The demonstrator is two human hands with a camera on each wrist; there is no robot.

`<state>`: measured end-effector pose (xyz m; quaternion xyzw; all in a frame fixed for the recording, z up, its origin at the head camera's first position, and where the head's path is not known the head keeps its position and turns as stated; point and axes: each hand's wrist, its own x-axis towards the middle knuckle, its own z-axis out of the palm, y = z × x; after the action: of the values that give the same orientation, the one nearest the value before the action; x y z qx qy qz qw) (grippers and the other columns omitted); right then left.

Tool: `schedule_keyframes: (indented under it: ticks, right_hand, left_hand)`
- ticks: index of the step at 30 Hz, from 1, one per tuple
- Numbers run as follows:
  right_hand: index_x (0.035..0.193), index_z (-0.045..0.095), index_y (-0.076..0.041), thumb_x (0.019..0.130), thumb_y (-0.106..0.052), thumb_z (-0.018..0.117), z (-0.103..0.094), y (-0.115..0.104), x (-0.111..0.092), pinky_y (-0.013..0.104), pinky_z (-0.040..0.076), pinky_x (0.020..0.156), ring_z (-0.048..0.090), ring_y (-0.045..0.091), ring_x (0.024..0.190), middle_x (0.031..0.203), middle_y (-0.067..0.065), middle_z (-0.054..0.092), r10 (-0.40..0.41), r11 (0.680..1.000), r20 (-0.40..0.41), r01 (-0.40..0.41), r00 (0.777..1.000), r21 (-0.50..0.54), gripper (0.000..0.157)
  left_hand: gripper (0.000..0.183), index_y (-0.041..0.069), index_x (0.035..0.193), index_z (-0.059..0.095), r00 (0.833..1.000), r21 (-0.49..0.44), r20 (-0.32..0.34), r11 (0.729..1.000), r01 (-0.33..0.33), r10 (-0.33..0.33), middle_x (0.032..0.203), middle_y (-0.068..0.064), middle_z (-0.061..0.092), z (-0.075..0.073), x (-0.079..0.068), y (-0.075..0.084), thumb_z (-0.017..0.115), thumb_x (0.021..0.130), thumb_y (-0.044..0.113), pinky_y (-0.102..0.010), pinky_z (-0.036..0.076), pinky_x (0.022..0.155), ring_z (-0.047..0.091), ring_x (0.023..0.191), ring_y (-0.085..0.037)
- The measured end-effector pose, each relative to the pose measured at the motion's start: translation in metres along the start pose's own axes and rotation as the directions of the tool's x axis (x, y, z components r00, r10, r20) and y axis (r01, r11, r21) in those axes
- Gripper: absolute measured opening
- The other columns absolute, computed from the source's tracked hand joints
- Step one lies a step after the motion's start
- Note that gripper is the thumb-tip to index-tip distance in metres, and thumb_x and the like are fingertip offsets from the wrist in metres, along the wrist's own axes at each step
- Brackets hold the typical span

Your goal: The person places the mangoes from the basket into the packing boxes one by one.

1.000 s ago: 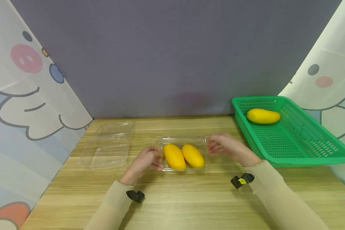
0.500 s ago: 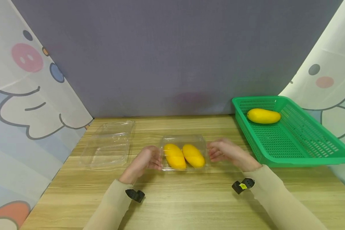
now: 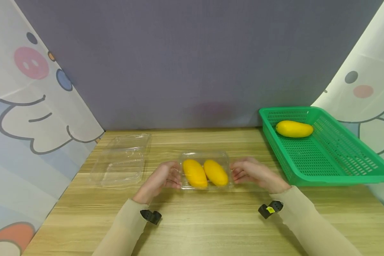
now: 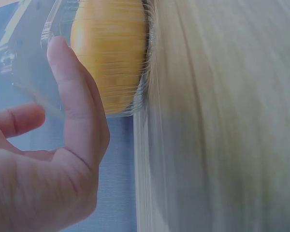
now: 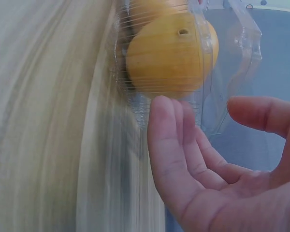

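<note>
A clear plastic clamshell box [image 3: 223, 158] stands on the table in the head view, with two yellow mangoes [image 3: 194, 173] side by side inside. Its transparent lid [image 5: 246, 46] shows beyond the rim in the right wrist view. My left hand [image 3: 164, 177] is at the box's left side, its fingers [image 4: 79, 111] extended along the wall and the thumb apart from them. At the opposite side is my right hand [image 3: 251, 171], fingertips [image 5: 162, 113] right at the ribbed wall below a mango. Its thumb points toward the lid edge, with a wide gap to the fingers.
Another clear plastic clamshell [image 3: 123, 163] lies open at the left of the wooden table [image 3: 198, 220]. To the right stands a green perforated basket [image 3: 342, 179] holding one more mango [image 3: 294, 129]. A grey panel [image 3: 192, 71] closes off the back.
The box's clear lid has come down over the two mangoes and its far edge has shifted slightly. Both hands have stayed at the box's sides, moving only a little.
</note>
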<state>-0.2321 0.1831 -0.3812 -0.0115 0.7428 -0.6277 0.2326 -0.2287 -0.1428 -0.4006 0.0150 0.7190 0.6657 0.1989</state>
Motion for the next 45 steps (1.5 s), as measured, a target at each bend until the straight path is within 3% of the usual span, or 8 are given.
schedule_keyframes:
  ticks: [8, 28, 45]
  right_hand:
    - [0.107, 0.059, 0.014, 0.095, -0.011, 0.059, 0.001, 0.001, 0.001, 0.033, 0.061, 0.074, 0.064, 0.020, 0.073, 0.082, 0.011, 0.065, -0.003, 1.000, 0.007, 0.003, 1.000, -0.013, 0.027]
    - [0.098, 0.060, 0.010, 0.097, -0.008, 0.058, -0.002, 0.007, 0.002, 0.028, 0.060, 0.064, 0.061, 0.015, 0.064, 0.075, 0.007, 0.062, -0.026, 1.000, 0.055, 0.026, 0.998, 0.011, 0.018]
    - [0.101, 0.059, 0.007, 0.095, -0.012, 0.062, -0.002, 0.011, -0.016, 0.030, 0.060, 0.066, 0.061, 0.017, 0.066, 0.078, 0.009, 0.064, -0.002, 1.000, 0.127, 0.005, 0.992, -0.019, 0.020]
  left_hand:
    - [0.032, -0.008, 0.112, 0.056, 1.000, 0.021, 0.004, 1.000, -0.003, 0.002, 0.073, -0.009, 0.061, 0.000, 0.002, -0.001, 0.051, 0.101, 0.021, -0.034, 0.061, 0.065, 0.064, 0.062, -0.020]
    - [0.027, -0.008, 0.116, 0.054, 1.000, 0.047, -0.002, 0.999, 0.000, 0.000, 0.083, -0.011, 0.059, 0.001, 0.000, 0.000, 0.049, 0.102, 0.014, -0.031, 0.060, 0.062, 0.062, 0.066, -0.021]
    - [0.030, -0.010, 0.121, 0.051, 1.000, 0.063, -0.009, 0.998, -0.003, 0.004, 0.086, -0.012, 0.058, 0.002, -0.001, 0.001, 0.048, 0.102, 0.013, -0.031, 0.060, 0.064, 0.062, 0.068, -0.021]
